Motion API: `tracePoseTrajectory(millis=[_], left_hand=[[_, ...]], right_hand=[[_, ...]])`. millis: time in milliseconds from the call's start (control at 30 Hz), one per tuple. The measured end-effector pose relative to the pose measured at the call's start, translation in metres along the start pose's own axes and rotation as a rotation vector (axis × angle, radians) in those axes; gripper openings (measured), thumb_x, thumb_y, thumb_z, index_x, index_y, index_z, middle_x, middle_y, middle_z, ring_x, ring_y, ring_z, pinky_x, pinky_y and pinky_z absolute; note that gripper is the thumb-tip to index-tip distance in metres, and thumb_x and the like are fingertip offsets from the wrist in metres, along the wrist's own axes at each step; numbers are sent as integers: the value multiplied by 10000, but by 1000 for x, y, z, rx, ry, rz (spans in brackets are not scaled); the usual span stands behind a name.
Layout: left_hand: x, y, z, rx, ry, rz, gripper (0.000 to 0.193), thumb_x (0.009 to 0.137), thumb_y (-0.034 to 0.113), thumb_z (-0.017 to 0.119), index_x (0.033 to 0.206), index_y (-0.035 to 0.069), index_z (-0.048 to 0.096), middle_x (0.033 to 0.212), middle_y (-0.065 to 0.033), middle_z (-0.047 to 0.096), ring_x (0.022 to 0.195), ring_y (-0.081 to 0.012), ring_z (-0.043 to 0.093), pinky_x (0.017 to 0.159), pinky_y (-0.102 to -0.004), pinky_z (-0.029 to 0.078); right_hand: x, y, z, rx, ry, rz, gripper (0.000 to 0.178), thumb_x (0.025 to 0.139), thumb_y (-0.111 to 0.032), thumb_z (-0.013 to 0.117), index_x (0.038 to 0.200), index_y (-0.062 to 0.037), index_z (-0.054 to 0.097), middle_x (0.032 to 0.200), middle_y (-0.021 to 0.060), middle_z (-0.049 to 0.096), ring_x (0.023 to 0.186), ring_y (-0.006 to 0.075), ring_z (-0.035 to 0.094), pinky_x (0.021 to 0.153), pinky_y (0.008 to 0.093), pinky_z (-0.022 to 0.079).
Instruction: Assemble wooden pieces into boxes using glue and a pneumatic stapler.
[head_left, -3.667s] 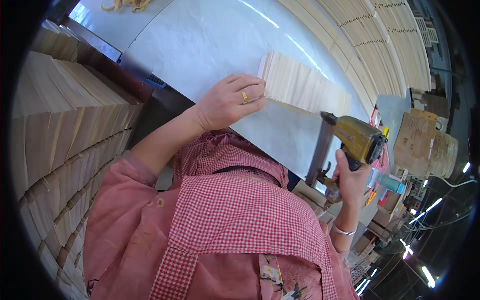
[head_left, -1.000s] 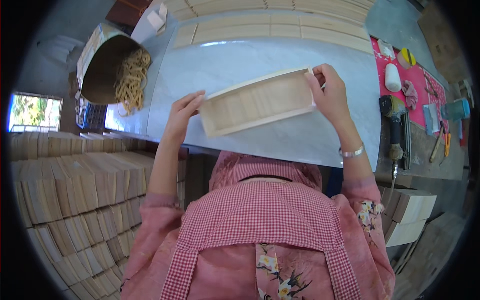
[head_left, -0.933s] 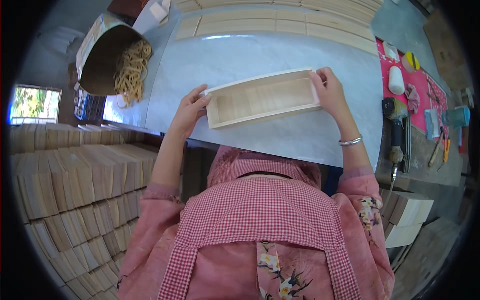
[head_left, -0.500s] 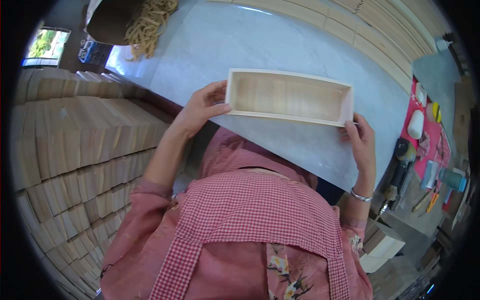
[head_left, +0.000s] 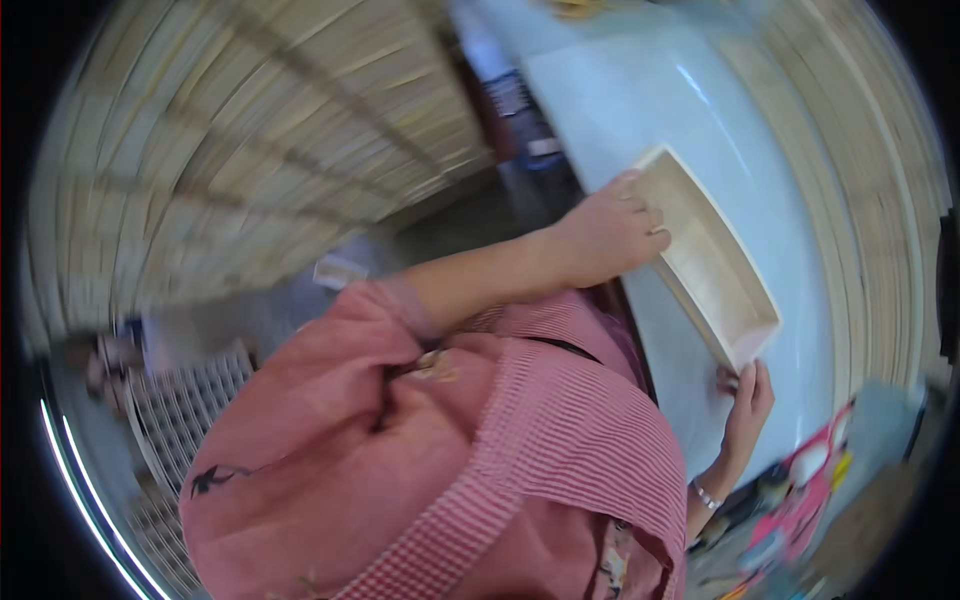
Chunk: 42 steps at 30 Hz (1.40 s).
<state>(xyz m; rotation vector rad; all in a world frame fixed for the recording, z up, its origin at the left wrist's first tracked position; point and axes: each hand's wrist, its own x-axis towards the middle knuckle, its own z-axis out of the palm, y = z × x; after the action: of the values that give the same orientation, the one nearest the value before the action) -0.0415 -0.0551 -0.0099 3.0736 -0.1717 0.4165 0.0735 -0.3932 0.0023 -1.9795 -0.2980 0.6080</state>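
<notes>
Blurred wooden stacks fill the space left of the left hand, whose fingers clamp one end of an open wooden box. The box stretches between both grips over a pale tabletop; the right hand pinches its other end, blurred boards lining the far side beyond both grips.

Woodworking workshop: tall pale-wood stacks are standing left of the smooth pale-blue worktable, long cream wooden strips are lining its right, an open oblong bare-wood box is showing over it.
</notes>
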Motion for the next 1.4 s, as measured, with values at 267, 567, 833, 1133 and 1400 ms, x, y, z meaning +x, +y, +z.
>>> tracePoseTrajectory(millis=[267,567,833,1133,1400], left_hand=[[-251,-4,-105,-433,-134,-881,186,904,137,622,1081,87,652,1058,-67,677,978,-308,634,917,-453,447],[-495,44,-61,-532,-293,-1623,221,851,138,629,1020,9,691,956,-157,708,871,-377,639,800,-428,506],[-691,47,48,-71,-229,-1980,249,889,203,612,1055,50,718,946,-147,693,854,-346,658,769,-416,520],[-691,-104,223,-243,112,-1286,249,856,240,679,905,-1,712,814,-141,703,673,-260,628,612,-382,502],[-474,-123,167,-197,-172,-887,222,928,194,575,1026,30,689,763,-84,668,605,-191,573,584,-350,478]], right_hand=[[38,-67,83,-5,-100,-269,319,1042,-217,575,1263,-1,654,1002,90,704,821,173,647,793,300,545],[30,-92,166,-110,-323,-322,314,1026,-192,625,1273,0,647,1005,100,716,837,167,661,800,282,560],[1,-78,178,-232,-257,-150,312,1011,-138,631,1281,19,635,1017,127,710,863,173,670,803,270,571],[17,-70,149,-403,-15,-250,255,945,-108,679,1166,19,681,909,90,702,768,141,639,705,257,518],[101,48,-94,-883,696,-311,438,872,-183,670,1268,-9,600,1191,155,659,1024,330,644,862,414,540]])
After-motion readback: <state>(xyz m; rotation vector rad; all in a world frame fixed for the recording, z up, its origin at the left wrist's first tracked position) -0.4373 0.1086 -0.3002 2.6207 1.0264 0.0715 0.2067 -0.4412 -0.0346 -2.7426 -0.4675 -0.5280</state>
